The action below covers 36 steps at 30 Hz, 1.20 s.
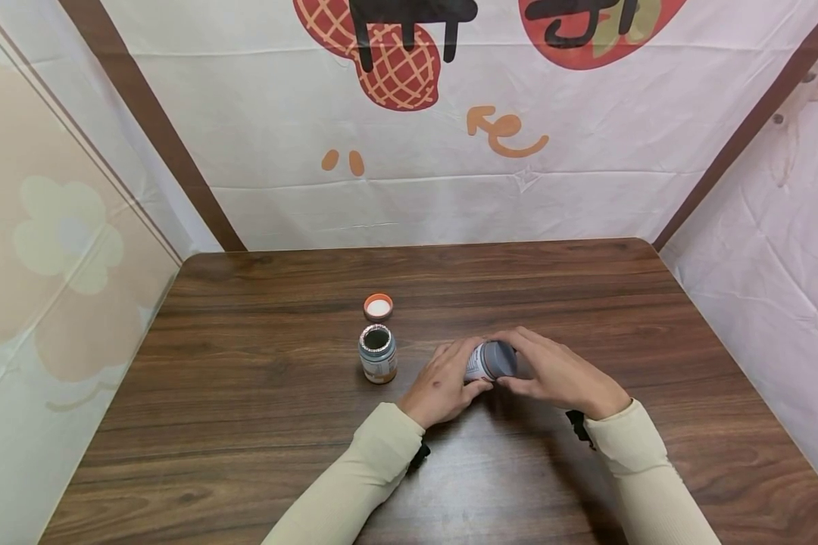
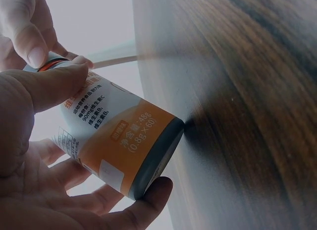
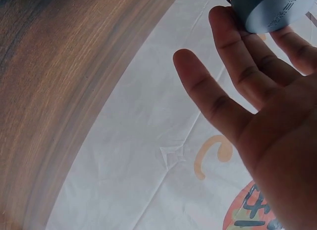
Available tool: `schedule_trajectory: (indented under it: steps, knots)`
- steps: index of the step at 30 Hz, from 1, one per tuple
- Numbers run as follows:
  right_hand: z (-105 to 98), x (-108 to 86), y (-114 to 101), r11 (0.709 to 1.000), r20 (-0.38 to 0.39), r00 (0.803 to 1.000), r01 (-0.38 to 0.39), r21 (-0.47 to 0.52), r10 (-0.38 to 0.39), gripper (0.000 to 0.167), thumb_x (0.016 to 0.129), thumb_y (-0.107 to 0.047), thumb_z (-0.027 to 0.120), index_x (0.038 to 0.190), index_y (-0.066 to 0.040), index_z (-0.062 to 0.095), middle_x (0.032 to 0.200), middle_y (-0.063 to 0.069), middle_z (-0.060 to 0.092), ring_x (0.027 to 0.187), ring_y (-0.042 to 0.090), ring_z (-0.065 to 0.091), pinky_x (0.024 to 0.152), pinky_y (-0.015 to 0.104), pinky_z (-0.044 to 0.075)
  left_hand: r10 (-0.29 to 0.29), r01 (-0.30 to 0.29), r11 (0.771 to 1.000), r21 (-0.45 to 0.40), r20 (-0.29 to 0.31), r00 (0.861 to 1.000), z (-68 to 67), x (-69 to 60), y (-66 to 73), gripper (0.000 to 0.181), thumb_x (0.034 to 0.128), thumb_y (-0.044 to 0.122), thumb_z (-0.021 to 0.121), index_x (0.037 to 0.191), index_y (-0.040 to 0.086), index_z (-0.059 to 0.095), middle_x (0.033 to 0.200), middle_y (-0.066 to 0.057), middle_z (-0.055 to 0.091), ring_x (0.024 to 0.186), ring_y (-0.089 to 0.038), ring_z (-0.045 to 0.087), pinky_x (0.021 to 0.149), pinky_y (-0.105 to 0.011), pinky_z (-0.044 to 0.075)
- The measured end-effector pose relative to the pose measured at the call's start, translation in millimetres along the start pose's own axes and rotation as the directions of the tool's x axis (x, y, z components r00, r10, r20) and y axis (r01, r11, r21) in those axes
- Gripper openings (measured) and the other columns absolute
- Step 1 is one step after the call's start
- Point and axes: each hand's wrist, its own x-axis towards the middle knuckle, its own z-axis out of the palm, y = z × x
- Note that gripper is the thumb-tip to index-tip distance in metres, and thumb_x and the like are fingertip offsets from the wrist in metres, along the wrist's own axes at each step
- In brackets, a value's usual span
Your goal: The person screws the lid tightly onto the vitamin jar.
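My left hand (image 1: 439, 384) grips a vitamin bottle (image 2: 119, 126) with a grey, white and orange label. The bottle leans over, its base edge at the tabletop in the left wrist view. Around its dark grey cap (image 1: 501, 359), the thumb and fingers of my right hand (image 1: 557, 372) take hold. An orange ring shows just below that cap. In the right wrist view, one finger stands out straight, apart from the cap. To the left of my hands, an uncapped bottle (image 1: 379, 366) of similar look stands upright, its mouth facing up.
Behind the uncapped bottle lies a loose cap (image 1: 378, 307), its white inside and orange rim upward. The brown wood-grain table (image 1: 245, 424) ends at a white printed cloth (image 1: 416, 204) at the back, with further cloth hanging on both sides.
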Motion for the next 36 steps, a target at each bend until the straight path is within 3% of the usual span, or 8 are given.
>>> schedule_trajectory:
  steps: [9, 15, 19, 24, 29, 36]
  knots:
    - [0.2, 0.0, 0.4, 1.0, -0.005, 1.0, -0.031, -0.001, 0.031, 0.055, 0.089, -0.03, 0.077, 0.135, -0.008, 0.055, 0.125, 0.007, 0.062, 0.104, 0.017, 0.059, 0.084, 0.041, 0.05, -0.013, 0.013, 1.0, 0.001, 0.003, 1.0, 0.3, 0.1, -0.2, 0.055, 0.0926, 0.027, 0.074, 0.139, 0.012, 0.049, 0.134, -0.008, 0.057, 0.122, -0.029, 0.052, 0.097, -0.044, 0.046]
    - [0.4, 0.4, 1.3, 0.998, 0.011, 0.998, -0.063, 0.027, 0.063, 0.054, 0.092, -0.041, 0.072, 0.132, -0.008, 0.057, 0.117, 0.004, 0.065, 0.095, 0.013, 0.061, 0.079, 0.036, 0.051, -0.014, 0.014, 1.0, -0.006, 0.003, 1.0, 0.6, -0.3, 0.0, 0.054, 0.0925, 0.025, 0.074, 0.139, 0.012, 0.049, 0.133, -0.008, 0.058, 0.12, -0.029, 0.052, 0.097, -0.043, 0.046]
    - [0.0, 0.5, 1.7, 0.996, 0.023, 0.996, -0.088, 0.029, 0.087, 0.065, 0.091, -0.049, 0.07, 0.136, -0.006, 0.054, 0.119, 0.006, 0.065, 0.094, 0.014, 0.064, 0.078, 0.036, 0.052, -0.014, 0.014, 1.0, -0.004, 0.003, 1.0, 1.0, -0.2, -0.3, 0.055, 0.0927, 0.025, 0.074, 0.139, 0.011, 0.048, 0.133, -0.009, 0.058, 0.12, -0.03, 0.052, 0.097, -0.043, 0.046]
    - [-0.6, -1.1, 1.2, 0.999, 0.006, 0.999, -0.032, -0.003, 0.032, 0.075, 0.083, -0.035, 0.083, 0.144, -0.01, 0.048, 0.134, 0.01, 0.058, 0.106, 0.024, 0.063, 0.084, 0.044, 0.052, 0.001, -0.001, 1.0, 0.009, -0.008, 1.0, 1.3, 0.0, -0.6, 0.056, 0.0919, 0.027, 0.074, 0.139, 0.011, 0.048, 0.131, -0.009, 0.059, 0.121, -0.03, 0.052, 0.098, -0.044, 0.046]
    - [-0.4, -0.8, 2.3, 0.999, -0.013, 0.999, 0.048, -0.012, -0.048, 0.068, 0.081, -0.013, 0.084, 0.14, -0.014, 0.051, 0.13, 0.005, 0.058, 0.104, 0.019, 0.061, 0.082, 0.042, 0.053, 0.014, -0.014, 1.0, 0.005, -0.022, 1.0, 1.5, 0.4, -1.0, 0.057, 0.0907, 0.027, 0.075, 0.139, 0.011, 0.049, 0.13, -0.009, 0.059, 0.121, -0.03, 0.052, 0.1, -0.043, 0.044]
    - [-0.6, -1.5, 1.2, 1.0, -0.007, 1.0, 0.025, -0.015, -0.025, 0.063, 0.082, -0.013, 0.082, 0.138, -0.013, 0.053, 0.126, 0.004, 0.059, 0.1, 0.018, 0.061, 0.081, 0.042, 0.052, 0.018, -0.019, 1.0, -0.006, -0.019, 1.0, 1.2, 0.7, -1.0, 0.057, 0.0906, 0.026, 0.076, 0.138, 0.01, 0.049, 0.131, -0.009, 0.059, 0.123, -0.029, 0.052, 0.103, -0.043, 0.043]
